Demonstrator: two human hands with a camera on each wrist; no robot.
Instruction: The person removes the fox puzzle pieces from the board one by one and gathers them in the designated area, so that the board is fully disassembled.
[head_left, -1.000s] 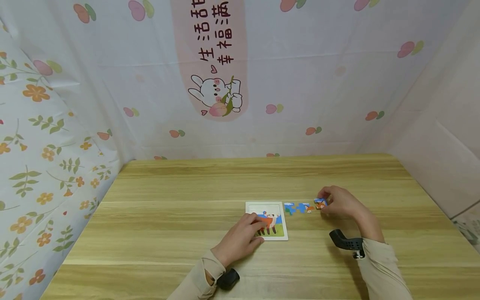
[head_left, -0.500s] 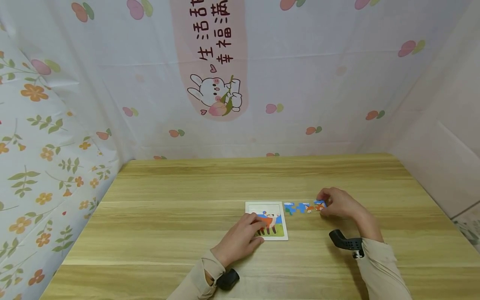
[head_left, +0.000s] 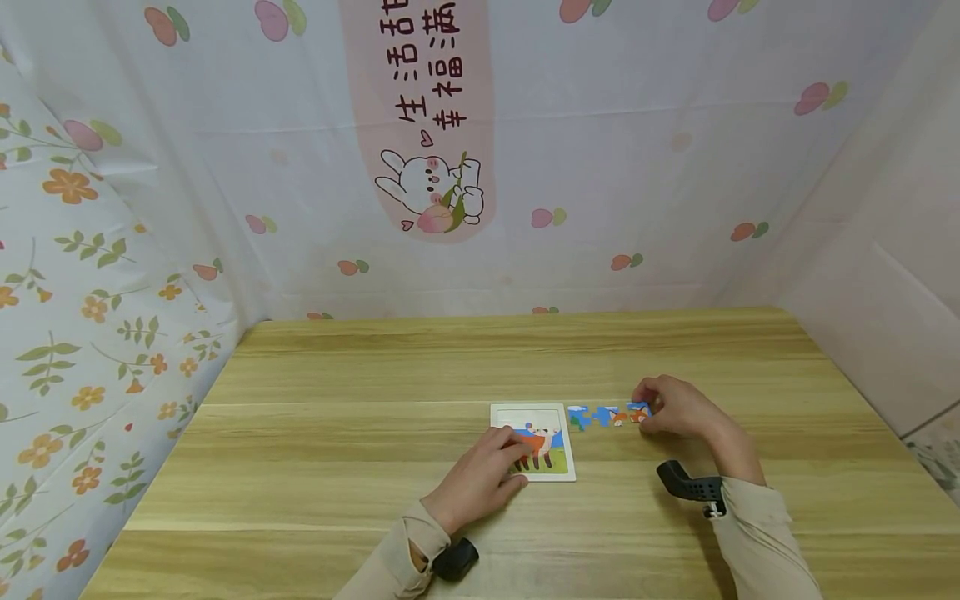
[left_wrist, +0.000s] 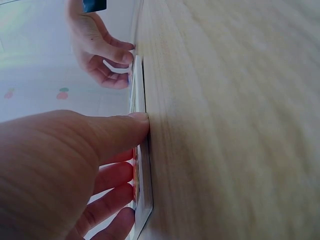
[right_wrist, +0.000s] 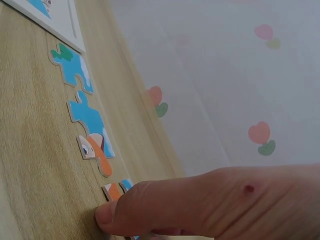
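My left hand [head_left: 480, 475] rests on a white-framed jigsaw puzzle board [head_left: 571, 467] in the head view. Its fingers lie over the animal picture, hiding part of it, and in the left wrist view the thumb touches the board's edge. My right hand [head_left: 678, 407] pinches a blue-and-orange puzzle piece [head_left: 638, 412], which lies low at the tabletop. Most of that piece is covered by the thumb in the right wrist view. Left of it, a fox-eyed puzzle piece [right_wrist: 91, 122] and a blue-green puzzle piece [right_wrist: 72, 65] lie in a row toward the board.
A wood-grain table [head_left: 337, 417] carries everything. White patterned cloth [head_left: 600, 167] hangs behind it, and a floral cloth [head_left: 105, 333] covers the left side. Black wrist mounts [head_left: 456, 559] sit on both forearms.
My right hand has lowered the tilted puzzle piece flat and shifted it slightly left, close to the fox-eyed piece. My left hand has stayed on the board.
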